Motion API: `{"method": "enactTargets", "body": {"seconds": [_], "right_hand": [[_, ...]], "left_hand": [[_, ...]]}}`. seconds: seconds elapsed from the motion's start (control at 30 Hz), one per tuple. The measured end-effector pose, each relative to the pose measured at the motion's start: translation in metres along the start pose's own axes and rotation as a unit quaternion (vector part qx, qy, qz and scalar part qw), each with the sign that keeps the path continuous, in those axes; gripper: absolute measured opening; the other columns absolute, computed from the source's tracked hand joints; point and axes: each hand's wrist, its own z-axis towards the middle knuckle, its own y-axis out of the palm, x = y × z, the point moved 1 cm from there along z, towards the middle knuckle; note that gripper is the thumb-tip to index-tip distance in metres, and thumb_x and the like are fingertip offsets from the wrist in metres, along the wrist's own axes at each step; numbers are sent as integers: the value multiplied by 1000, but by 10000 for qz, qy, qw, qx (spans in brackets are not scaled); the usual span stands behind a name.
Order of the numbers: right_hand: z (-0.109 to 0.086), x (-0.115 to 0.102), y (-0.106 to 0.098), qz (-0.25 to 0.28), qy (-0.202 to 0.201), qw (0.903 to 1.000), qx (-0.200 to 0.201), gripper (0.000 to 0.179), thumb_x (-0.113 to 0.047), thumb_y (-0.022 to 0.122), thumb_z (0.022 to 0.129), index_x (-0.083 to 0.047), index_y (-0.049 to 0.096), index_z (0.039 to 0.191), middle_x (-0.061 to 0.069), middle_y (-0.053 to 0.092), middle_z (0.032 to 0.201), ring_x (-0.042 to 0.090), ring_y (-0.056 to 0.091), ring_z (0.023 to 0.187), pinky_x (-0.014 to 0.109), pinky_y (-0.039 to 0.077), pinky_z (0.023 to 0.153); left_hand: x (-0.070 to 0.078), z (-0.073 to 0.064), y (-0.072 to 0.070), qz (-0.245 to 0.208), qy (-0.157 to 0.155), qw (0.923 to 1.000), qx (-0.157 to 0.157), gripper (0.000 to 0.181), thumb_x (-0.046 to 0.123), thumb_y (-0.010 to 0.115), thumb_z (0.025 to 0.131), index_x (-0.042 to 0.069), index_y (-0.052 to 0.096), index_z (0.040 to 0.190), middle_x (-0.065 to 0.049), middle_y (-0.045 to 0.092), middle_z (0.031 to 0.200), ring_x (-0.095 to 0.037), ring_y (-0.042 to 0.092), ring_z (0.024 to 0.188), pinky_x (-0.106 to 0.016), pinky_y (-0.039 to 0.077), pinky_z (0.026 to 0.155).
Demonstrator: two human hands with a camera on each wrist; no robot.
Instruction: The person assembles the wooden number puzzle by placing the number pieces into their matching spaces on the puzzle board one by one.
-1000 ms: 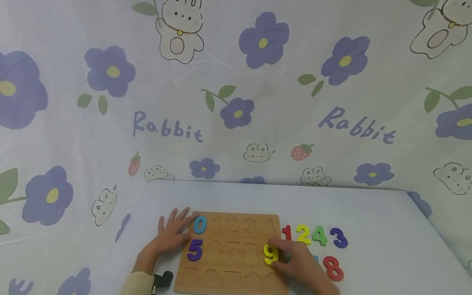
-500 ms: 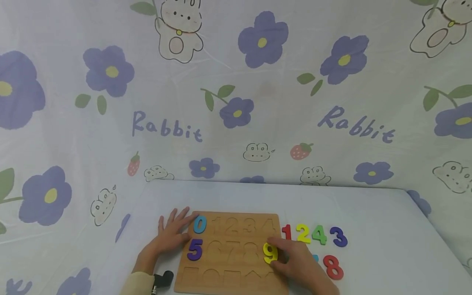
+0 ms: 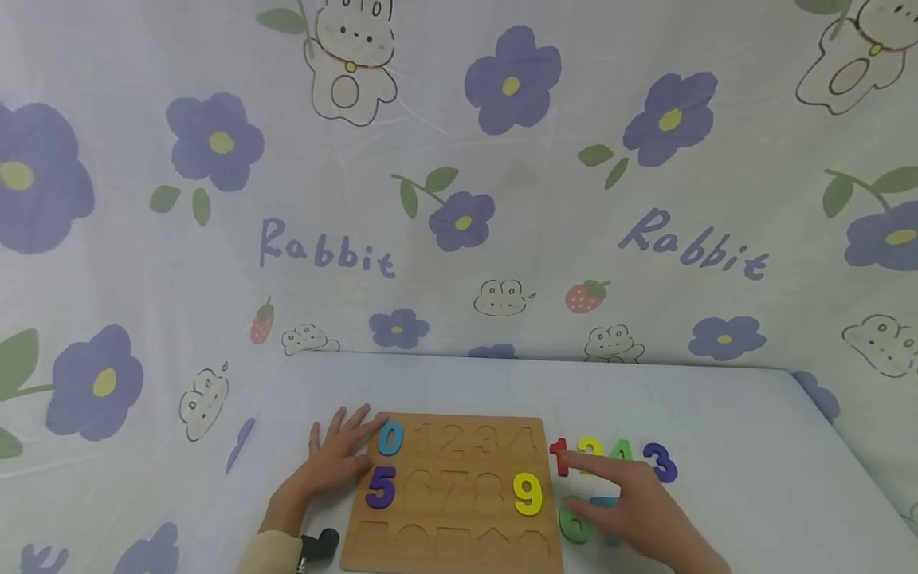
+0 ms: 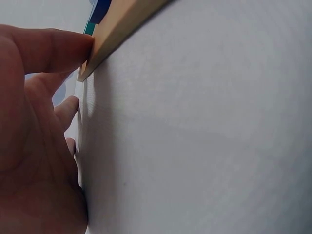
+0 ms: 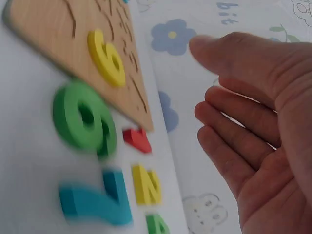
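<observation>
Board (image 3: 462, 516), wooden, on counter (image 3: 753, 462); yellow 9 (image 3: 531, 496) at middle row's right end. Left hand (image 3: 337, 454): fingers spread, at board's left edge. Right hand (image 3: 638, 502): thumb and forefinger parted, near green 6 (image 5: 67, 119), right of board.

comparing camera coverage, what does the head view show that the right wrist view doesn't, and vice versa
Only the head view: the left hand, purple 5 and dark blue 3.

Only the right wrist view: the palm side of the right hand and the blue 7 uncovered; the hand partly hides it in the head view.

Both: wooden board, yellow 9, green 6, red 1, yellow 2, green 4.
</observation>
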Motion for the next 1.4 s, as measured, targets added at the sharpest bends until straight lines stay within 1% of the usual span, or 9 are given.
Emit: {"method": "enactTargets", "body": {"seconds": [0.17, 0.3, 0.4, 0.5, 0.6, 0.73, 0.9, 1.13, 1.4], "right_hand": [[-14, 11, -23, -174, 167, 9996, -129, 58, -34, 94, 87, -25, 75, 141, -5, 79, 135, 24, 77, 122, 49, 66, 99], [-26, 25, -37, 123, 813, 9953, -512, 62, -36, 92, 88, -22, 73, 145, 4, 78, 139, 26, 74, 114, 53, 66, 99], [-34, 37, -45, 183, 1305, 9886, -734, 67, -43, 91, 88, -22, 70, 148, 8, 75, 143, 31, 71, 121, 61, 64, 100], [-42, 47, -51, 118, 1599, 9833, -855, 72, -50, 90, 87, -24, 69, 150, 8, 72, 148, 40, 68, 133, 68, 61, 101], [-50, 56, -56, 52, 1604, 9828, -919, 76, -54, 89, 86, -23, 67, 152, 9, 70, 150, 44, 66, 138, 69, 61, 100], [-57, 66, -60, 38, 1555, 9834, -937, 75, -53, 88, 88, -20, 67, 152, 7, 71, 150, 43, 66, 139, 65, 62, 102], [-59, 77, -59, 58, 1785, 9779, -1084, 78, -53, 88, 88, -20, 65, 154, 7, 69, 153, 44, 63, 142, 63, 62, 102], [-58, 87, -43, 309, 2355, 9653, -1084, 80, -52, 92, 83, -25, 65, 154, 4, 69, 153, 42, 62, 144, 56, 64, 101], [-56, 94, -27, 245, 2222, 9702, -935, 77, -42, 96, 80, -26, 69, 150, -1, 72, 149, 39, 61, 146, 57, 62, 106]], "left_hand": [[2, -1, -1, -46, -20, 10000, -3, 79, 20, 66, 88, 30, 52, 164, -19, 29, 180, -56, 0, 168, -81, -19, 124], [5, -3, -3, -109, 12, 9999, -5, 78, 19, 67, 87, 30, 53, 164, -20, 30, 180, -57, 0, 167, -81, -20, 124], [5, -4, -3, -102, 80, 9999, 40, 78, 20, 66, 87, 30, 53, 164, -21, 30, 179, -58, 1, 166, -82, -20, 124], [3, -3, -3, -70, 86, 9999, 35, 78, 20, 66, 88, 31, 53, 164, -21, 29, 179, -58, 1, 166, -82, -20, 123], [3, -2, -3, 23, 7, 10000, -26, 78, 20, 65, 89, 31, 51, 165, -19, 28, 180, -57, 0, 167, -81, -20, 124], [5, -2, -4, 44, -74, 9999, -86, 79, 19, 65, 90, 31, 49, 166, -17, 27, 181, -55, -1, 168, -79, -20, 125], [6, -3, -4, -29, -23, 10000, -73, 79, 19, 66, 88, 29, 52, 165, -21, 28, 180, -57, 0, 167, -81, -20, 124], [7, -3, -5, -65, -5, 10000, -69, 78, 20, 66, 89, 30, 51, 165, -21, 28, 180, -57, 0, 167, -80, -20, 124], [5, -2, -4, -98, 24, 9999, -11, 80, 19, 67, 87, 31, 52, 164, -20, 29, 180, -57, 0, 167, -80, -21, 124]]}}
